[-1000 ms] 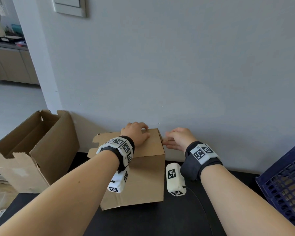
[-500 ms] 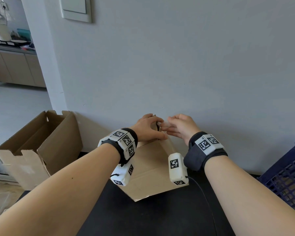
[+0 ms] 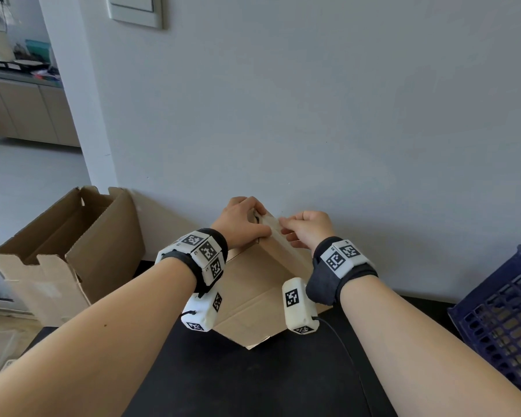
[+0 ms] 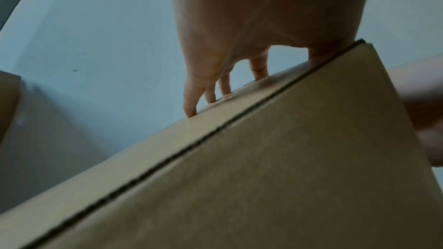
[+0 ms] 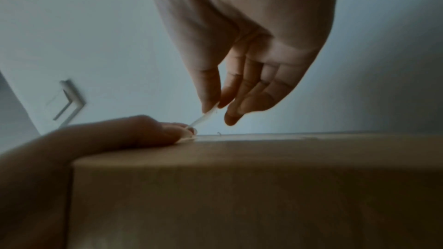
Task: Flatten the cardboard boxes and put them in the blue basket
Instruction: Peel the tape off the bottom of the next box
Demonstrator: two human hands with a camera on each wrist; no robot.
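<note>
A closed brown cardboard box (image 3: 253,296) stands tilted on one corner on the black table (image 3: 253,380), close to the wall. My left hand (image 3: 241,224) grips its top far corner, fingers (image 4: 191,101) curled over the far face and thumb on the near side. My right hand (image 3: 306,227) pinches the free end of a clear tape strip (image 5: 206,115) between thumb and forefinger, just above the box's top edge (image 5: 263,137). The blue basket (image 3: 506,320) sits at the right edge of the table.
A second, open cardboard box (image 3: 69,254) stands at the table's left end against the wall. The grey wall (image 3: 313,115) rises right behind the tilted box. A doorway to a kitchen opens at the far left.
The box went from lying flat to tilted up on a corner and turned. My left hand moved to its top corner, and my right hand took hold of the tape end.
</note>
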